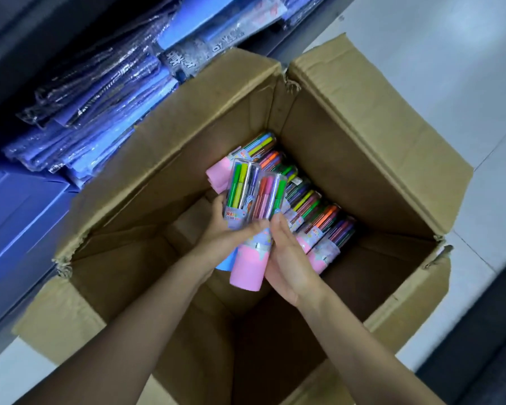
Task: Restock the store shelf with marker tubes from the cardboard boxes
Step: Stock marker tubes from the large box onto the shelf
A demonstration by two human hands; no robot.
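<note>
You hold two marker tubes above the open cardboard box [348, 147]; the left tube [240, 197], with green and yellow markers behind clear plastic and a blue base, sits in your left hand [219, 229], whose grip is curled round its lower half; the right tube [263, 226], with red and pink markers and a pink base, lies just beside it, touching it along the side; your right hand [287, 258] rests against that pink-based tube, fingers fairly straight along its right side, thumb pressed near the label, and I cannot tell whether this grip truly clamps it. Below and to the right, a row of more marker tubes [313, 211] lies packed together along the box's far wall, pink bases pointing toward you; the near half of the box floor is bare cardboard. The box stands on a pale tiled floor [465, 83]; beside it, on the left, blue plastic-wrapped packs [100, 112] are stacked on a low shelf.
</note>
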